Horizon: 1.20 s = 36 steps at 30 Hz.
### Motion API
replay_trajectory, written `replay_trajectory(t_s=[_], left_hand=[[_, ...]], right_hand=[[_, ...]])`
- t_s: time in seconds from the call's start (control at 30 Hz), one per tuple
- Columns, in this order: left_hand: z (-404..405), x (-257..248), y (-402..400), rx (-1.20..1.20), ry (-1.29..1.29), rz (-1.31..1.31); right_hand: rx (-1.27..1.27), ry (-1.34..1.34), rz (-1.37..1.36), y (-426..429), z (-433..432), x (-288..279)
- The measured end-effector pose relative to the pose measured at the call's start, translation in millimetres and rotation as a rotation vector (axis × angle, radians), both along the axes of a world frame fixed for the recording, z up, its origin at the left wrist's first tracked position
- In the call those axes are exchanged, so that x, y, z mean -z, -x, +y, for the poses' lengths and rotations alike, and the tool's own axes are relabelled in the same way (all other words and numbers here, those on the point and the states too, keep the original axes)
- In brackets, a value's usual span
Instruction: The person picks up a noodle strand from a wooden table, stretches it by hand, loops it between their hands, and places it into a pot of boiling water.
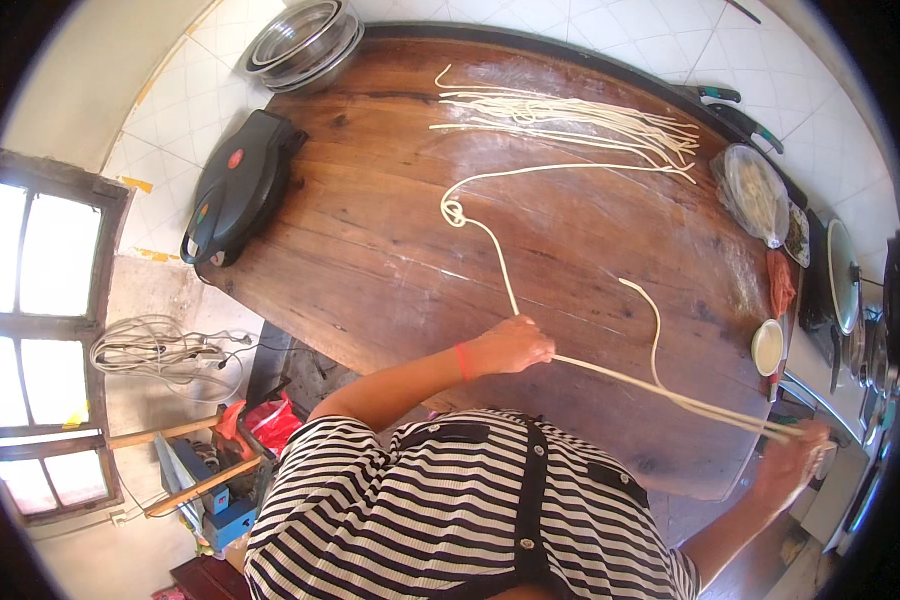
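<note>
My left hand (pixel 516 346), with a red string at the wrist, closes on a long dough strand (pixel 645 387) above the wooden table's near part. From there the strand stretches to my right hand (pixel 795 454), which is blurred and holds it past the table's right edge. A free end (pixel 655 322) curves back onto the tabletop. On the far side of my left hand, another length of dough (pixel 504 259) runs to a small coiled loop (pixel 454 212), then bends right. Many pale noodle strands (pixel 570 116) lie in a loose bundle at the far side.
Flour dusts the wooden table (pixel 360 247). A black electric griddle (pixel 240 184) and stacked metal bowls (pixel 300 41) stand left. To the right are a plastic-covered bowl (pixel 752 193), a red cloth or bag (pixel 779 281), a small bowl (pixel 767 347) and a lidded pan (pixel 842 277).
</note>
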<state>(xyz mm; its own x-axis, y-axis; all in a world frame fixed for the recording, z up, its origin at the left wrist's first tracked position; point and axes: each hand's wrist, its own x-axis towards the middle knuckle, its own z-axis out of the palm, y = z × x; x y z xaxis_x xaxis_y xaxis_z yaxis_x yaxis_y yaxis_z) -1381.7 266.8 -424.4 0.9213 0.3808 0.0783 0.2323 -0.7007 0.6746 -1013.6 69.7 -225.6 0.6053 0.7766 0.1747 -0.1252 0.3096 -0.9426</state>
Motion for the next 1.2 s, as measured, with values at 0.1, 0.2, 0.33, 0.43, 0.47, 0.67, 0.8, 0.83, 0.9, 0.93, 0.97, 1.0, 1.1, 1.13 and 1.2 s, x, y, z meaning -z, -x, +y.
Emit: replay_trajectory(t_s=[0.1,0.2,0.33,0.43,0.47,0.67,0.8,0.83,0.9,0.93,0.97,1.0,1.1,1.13,1.2], left_hand=[[1,-16,36,-0.115,-0.056,-0.039],[-8,-13,77,-0.244,-0.051,0.026],[-32,13,121,-0.186,0.163,0.19],[-35,30,137,-0.173,0.236,0.405],[-30,26,135,-0.223,0.229,0.355],[125,-12,38,-0.399,-0.283,0.232],[215,-20,-100,-0.43,-0.415,0.008],[230,-16,-140,-0.429,-0.382,-0.015],[255,1,-199,-0.449,-0.399,-0.012],[263,8,-224,-0.433,-0.405,-0.024],[272,15,-247,-0.482,-0.397,0.025],[278,24,-273,-0.522,-0.38,0.071],[295,49,-314,-0.596,-0.352,0.094],[298,54,-328,-0.597,-0.304,0.198],[306,69,-344,-0.627,-0.33,0.224]], right_hand=[[-0.29,-0.077,0.36,-68,-11,-8],[-0.24,0.008,0.387,-130,-30,17],[0.333,0.371,-0.489,-128,-23,54],[0.406,0.321,-0.177,-107,-5,63],[0.458,0.209,0.105,-92,7,60],[0.342,0.376,-0.26,-58,36,57],[0.243,0.556,-0.251,10,87,34],[0.162,0.568,-0.3,10,88,38],[0.071,0.632,-0.348,20,95,47],[0.073,0.68,-0.357,25,99,46],[0.056,0.682,-0.374,23,97,57],[0.048,0.693,-0.391,18,93,68],[0.027,0.638,-0.231,21,101,72],[0.046,0.639,-0.225,18,100,75],[0.044,0.644,-0.039,12,99,84]])
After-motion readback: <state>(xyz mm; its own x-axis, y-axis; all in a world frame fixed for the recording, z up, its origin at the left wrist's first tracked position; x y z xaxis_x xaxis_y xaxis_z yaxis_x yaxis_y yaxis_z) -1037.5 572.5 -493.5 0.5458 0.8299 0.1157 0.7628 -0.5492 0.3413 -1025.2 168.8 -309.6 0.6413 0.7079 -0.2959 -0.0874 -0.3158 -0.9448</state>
